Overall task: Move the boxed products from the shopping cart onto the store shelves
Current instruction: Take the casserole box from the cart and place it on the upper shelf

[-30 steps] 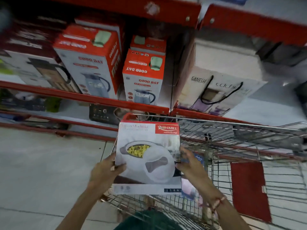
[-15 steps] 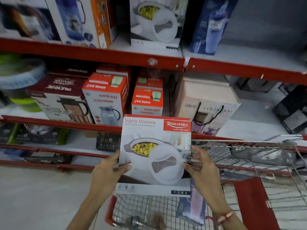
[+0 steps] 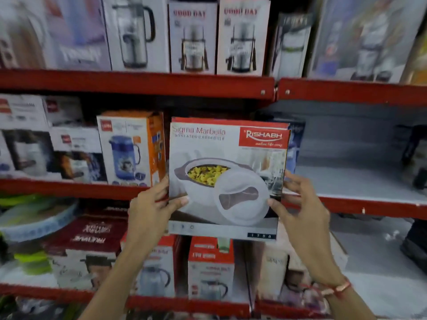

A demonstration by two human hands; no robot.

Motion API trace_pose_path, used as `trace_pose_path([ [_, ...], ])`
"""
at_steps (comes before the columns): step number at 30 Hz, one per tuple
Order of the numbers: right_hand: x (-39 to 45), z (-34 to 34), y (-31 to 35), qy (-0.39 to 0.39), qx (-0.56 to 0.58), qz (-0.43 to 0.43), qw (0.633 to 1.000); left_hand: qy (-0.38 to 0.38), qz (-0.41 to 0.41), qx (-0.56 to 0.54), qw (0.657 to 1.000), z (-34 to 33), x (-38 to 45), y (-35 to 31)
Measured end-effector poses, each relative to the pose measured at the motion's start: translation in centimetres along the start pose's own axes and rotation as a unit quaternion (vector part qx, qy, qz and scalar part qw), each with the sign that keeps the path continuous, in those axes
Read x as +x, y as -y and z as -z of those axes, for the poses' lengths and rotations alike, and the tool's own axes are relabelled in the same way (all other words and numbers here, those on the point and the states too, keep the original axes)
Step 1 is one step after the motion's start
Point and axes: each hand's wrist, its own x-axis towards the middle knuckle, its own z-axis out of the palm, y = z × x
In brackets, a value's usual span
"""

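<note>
I hold a white and red casserole box (image 3: 227,179) upright in front of the middle shelf (image 3: 346,204). My left hand (image 3: 150,209) grips its lower left edge, thumb on the front face. My right hand (image 3: 300,204) grips its lower right edge. The box covers the shelf's red front rail and whatever stands behind it. The shopping cart is out of view.
An orange and white flask box (image 3: 131,148) stands just left of the held box. Bare grey shelf board (image 3: 360,172) lies to the right. Tall jug boxes (image 3: 193,38) fill the top shelf; red boxes (image 3: 210,266) sit below.
Both hands have lifted the casserole box from above the cart up to the middle shelf. The view has tilted upward and the cart has dropped out of sight.
</note>
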Motion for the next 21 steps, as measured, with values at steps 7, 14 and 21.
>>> trace_pose_path([
  [7,7.5,-3.9,-1.9,-0.011,0.05,0.02,0.998,-0.018,-0.045,-0.014,0.999,-2.4,7.7,0.9],
  [14,11.2,-8.2,-5.8,0.008,0.072,0.023,0.997,-0.067,-0.06,0.042,0.995,-4.5,12.2,5.4],
  [21,10.0,-10.0,-10.1,0.039,0.056,0.004,0.998,-0.036,-0.028,0.056,0.997,-5.8,12.5,10.0],
])
